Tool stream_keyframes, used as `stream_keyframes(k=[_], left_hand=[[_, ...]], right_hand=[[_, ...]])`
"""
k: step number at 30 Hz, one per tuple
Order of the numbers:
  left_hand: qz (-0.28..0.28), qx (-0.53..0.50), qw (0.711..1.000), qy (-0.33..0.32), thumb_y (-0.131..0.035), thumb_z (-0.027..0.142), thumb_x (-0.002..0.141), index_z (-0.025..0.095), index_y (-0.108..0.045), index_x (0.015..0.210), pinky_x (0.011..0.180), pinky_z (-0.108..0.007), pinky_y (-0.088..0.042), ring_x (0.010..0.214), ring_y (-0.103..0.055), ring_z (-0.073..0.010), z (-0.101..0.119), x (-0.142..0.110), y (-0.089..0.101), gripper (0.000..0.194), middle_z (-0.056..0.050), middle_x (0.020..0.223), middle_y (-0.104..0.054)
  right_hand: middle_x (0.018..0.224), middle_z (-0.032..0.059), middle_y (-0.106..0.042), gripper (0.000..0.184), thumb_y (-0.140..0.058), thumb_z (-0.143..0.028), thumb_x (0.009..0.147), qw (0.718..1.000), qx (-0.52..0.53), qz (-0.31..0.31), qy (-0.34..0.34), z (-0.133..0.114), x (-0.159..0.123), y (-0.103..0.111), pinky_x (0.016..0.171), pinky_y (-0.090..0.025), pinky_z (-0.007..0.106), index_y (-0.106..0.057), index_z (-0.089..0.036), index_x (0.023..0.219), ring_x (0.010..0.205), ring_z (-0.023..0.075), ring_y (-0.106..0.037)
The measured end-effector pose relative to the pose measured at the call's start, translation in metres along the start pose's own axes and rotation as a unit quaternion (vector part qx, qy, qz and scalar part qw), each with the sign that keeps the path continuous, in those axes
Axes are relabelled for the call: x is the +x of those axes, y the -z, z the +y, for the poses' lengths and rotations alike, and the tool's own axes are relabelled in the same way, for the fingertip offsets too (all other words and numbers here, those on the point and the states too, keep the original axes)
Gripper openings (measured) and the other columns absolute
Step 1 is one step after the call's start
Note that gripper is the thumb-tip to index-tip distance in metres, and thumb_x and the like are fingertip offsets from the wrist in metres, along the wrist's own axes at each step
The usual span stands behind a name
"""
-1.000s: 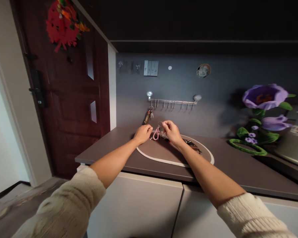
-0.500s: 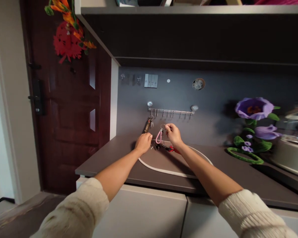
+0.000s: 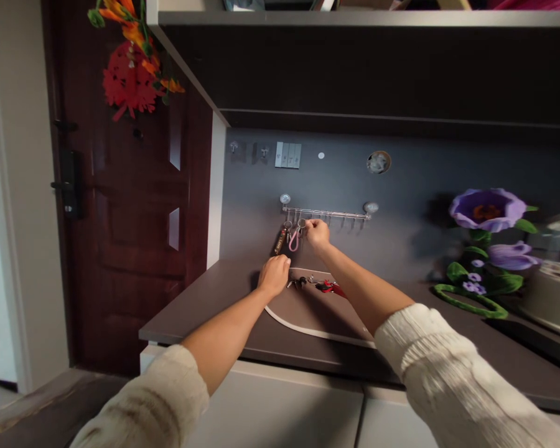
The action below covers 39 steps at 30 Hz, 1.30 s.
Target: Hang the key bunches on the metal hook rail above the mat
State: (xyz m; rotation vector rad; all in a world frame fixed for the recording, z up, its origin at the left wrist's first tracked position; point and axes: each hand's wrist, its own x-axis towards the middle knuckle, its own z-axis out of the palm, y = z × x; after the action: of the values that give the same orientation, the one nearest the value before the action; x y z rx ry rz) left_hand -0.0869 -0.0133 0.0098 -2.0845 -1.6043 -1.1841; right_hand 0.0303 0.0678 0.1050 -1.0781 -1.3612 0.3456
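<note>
My right hand [image 3: 317, 235] pinches the ring of a key ring with a pink strap [image 3: 294, 239], held up just below the clear hook rail [image 3: 326, 213]. Whether its ring touches a hook I cannot tell. To its left, another key ring with a dark brown fob [image 3: 280, 241] hangs from the rail's left end. Low by the left edge of the white-rimmed mat [image 3: 298, 326] is my left hand [image 3: 274, 275], fingers curled in; what they hold, if anything, is hidden. Loose keys [image 3: 297, 282] and a red-and-black item [image 3: 325, 286] lie on the mat between my arms.
A purple flower decoration [image 3: 488, 211] stands on the counter [image 3: 191, 314] at the right, beside a pale appliance with a clear top [image 3: 553, 286]. An upper shelf [image 3: 354, 68] overhangs the counter. The dark red door [image 3: 135, 261] is at the left.
My right hand has lifted the key ring with the pink strap from above the mat up to the hook rail. My left hand stays low by the mat. The view has tilted upward.
</note>
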Motion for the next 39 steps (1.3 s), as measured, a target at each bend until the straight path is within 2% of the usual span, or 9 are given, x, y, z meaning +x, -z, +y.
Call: stream_keyframes(k=[6,15,19,26,35,37,39], left_hand=[[0.002,0.000,1.000,0.000,-0.028,0.026,0.090,0.019,-0.054,0.079,0.073,-0.028,-0.038,0.085,-0.056,-0.0170,0.000,0.000,-0.002,0.030,-0.006,0.086,-0.063],[-0.002,0.003,1.000,-0.003,-0.028,0.025,0.090,0.019,-0.054,0.079,0.072,-0.028,-0.038,0.084,-0.056,-0.0169,-0.001,0.002,-0.005,0.029,-0.006,0.085,-0.063],[-0.004,0.001,1.000,-0.006,-0.028,0.025,0.090,0.019,-0.054,0.080,0.072,-0.028,-0.038,0.084,-0.056,-0.0173,-0.001,0.003,-0.005,0.029,-0.006,0.086,-0.063],[-0.004,-0.005,1.000,-0.001,-0.027,0.025,0.090,0.019,-0.054,0.081,0.074,-0.028,-0.038,0.085,-0.056,-0.0173,-0.001,0.002,-0.004,0.029,-0.007,0.087,-0.063],[-0.009,-0.012,1.000,0.003,-0.028,0.025,0.090,0.018,-0.054,0.080,0.074,-0.029,-0.038,0.085,-0.056,-0.0175,-0.001,0.002,-0.004,0.029,-0.007,0.087,-0.063],[-0.011,-0.013,1.000,0.006,-0.028,0.025,0.090,0.018,-0.055,0.080,0.074,-0.029,-0.038,0.085,-0.056,-0.0174,0.000,0.002,-0.003,0.029,-0.007,0.087,-0.063],[-0.010,-0.011,1.000,0.007,-0.028,0.025,0.090,0.018,-0.055,0.081,0.074,-0.029,-0.039,0.084,-0.056,-0.0175,0.000,0.002,-0.003,0.029,-0.007,0.087,-0.063]], right_hand=[[0.080,0.0082,-0.066,0.018,-0.050,-0.024,0.074,0.999,-0.044,0.021,-0.012,-0.008,0.010,-0.015,0.073,-0.043,0.026,-0.064,-0.014,0.075,0.074,0.0158,-0.059],[0.074,0.0101,-0.067,0.018,-0.051,-0.025,0.074,0.997,-0.059,0.037,-0.034,-0.005,0.016,-0.032,0.069,-0.045,0.028,-0.066,-0.015,0.071,0.071,0.0188,-0.061],[0.072,0.0109,-0.066,0.020,-0.050,-0.025,0.074,0.996,-0.072,0.044,-0.039,0.002,0.015,-0.035,0.067,-0.045,0.029,-0.067,-0.015,0.070,0.069,0.0194,-0.062],[0.062,0.0071,-0.064,0.018,-0.052,-0.026,0.072,0.997,-0.032,0.070,-0.027,0.025,0.015,-0.041,0.062,-0.046,0.026,-0.066,-0.017,0.068,0.062,0.0165,-0.059],[0.065,0.0045,-0.063,0.020,-0.048,-0.023,0.076,0.997,-0.028,0.048,-0.058,0.031,0.017,-0.044,0.060,-0.046,0.024,-0.065,-0.014,0.081,0.057,0.0115,-0.058],[0.063,0.0043,-0.063,0.020,-0.048,-0.023,0.076,0.997,-0.022,0.042,-0.054,0.032,0.017,-0.044,0.060,-0.046,0.024,-0.065,-0.014,0.080,0.055,0.0114,-0.057],[0.058,0.0038,-0.061,0.021,-0.047,-0.023,0.077,1.000,-0.005,0.012,-0.022,0.034,0.016,-0.043,0.059,-0.046,0.024,-0.065,-0.013,0.080,0.053,0.0114,-0.056]])
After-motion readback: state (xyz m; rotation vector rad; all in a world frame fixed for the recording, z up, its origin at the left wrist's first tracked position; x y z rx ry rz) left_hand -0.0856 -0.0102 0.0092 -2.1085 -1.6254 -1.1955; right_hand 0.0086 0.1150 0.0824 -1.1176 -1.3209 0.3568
